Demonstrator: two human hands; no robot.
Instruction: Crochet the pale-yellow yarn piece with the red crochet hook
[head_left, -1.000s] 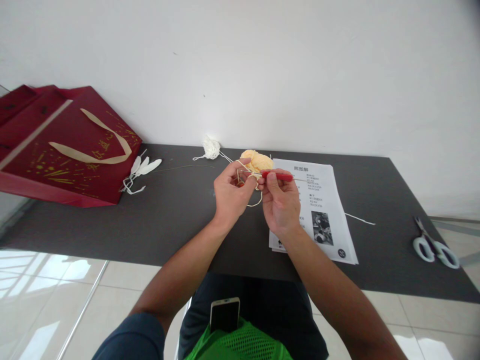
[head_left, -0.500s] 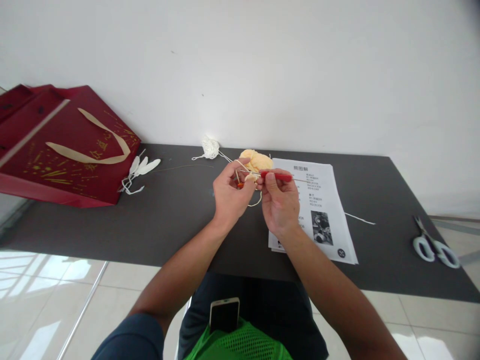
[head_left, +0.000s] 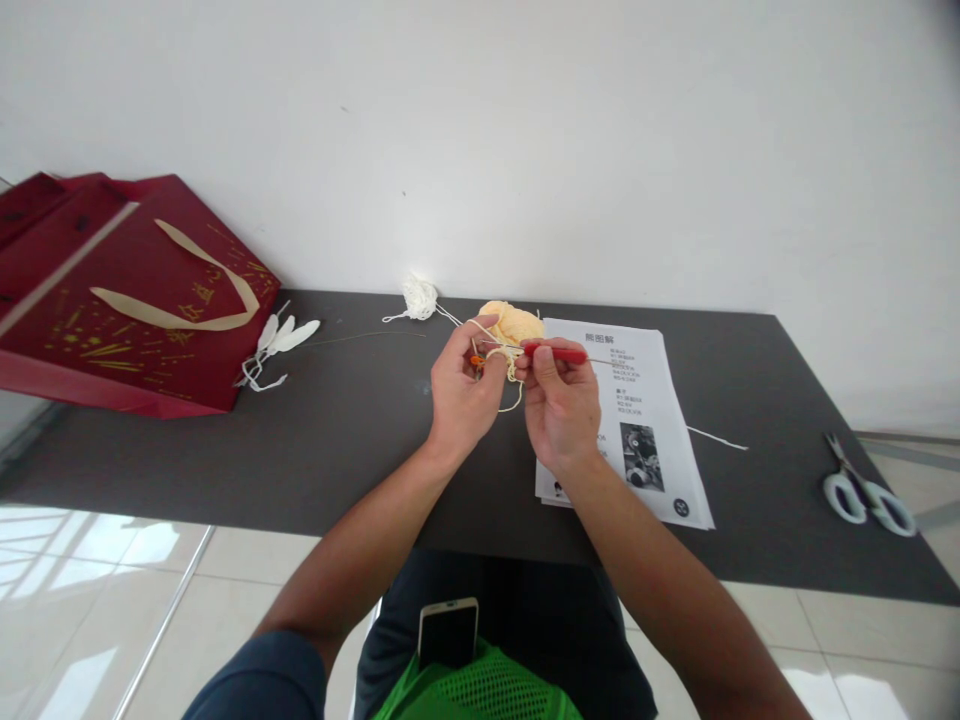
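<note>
My right hand (head_left: 561, 405) is closed round a red-handled crochet hook (head_left: 555, 351) whose metal tip points left. My left hand (head_left: 463, 388) pinches a small piece of cream crochet work with an orange marker (head_left: 477, 360), and cream yarn (head_left: 513, 385) loops down between the two hands. Both hands hover just above the dark table (head_left: 360, 430). Right behind them lies a ball of pale yellow yarn (head_left: 517, 320).
A printed instruction sheet (head_left: 637, 410) lies right of my hands. White-handled scissors (head_left: 862, 490) sit at the far right. A red gift bag (head_left: 127, 290), white feather-shaped pieces (head_left: 285, 335) and a white yarn clump (head_left: 421, 295) lie at the back left. A phone (head_left: 448, 632) rests on my lap.
The hands have stayed almost in place; the left fingers shifted slightly on the crochet piece and the yarn loop moved a little.
</note>
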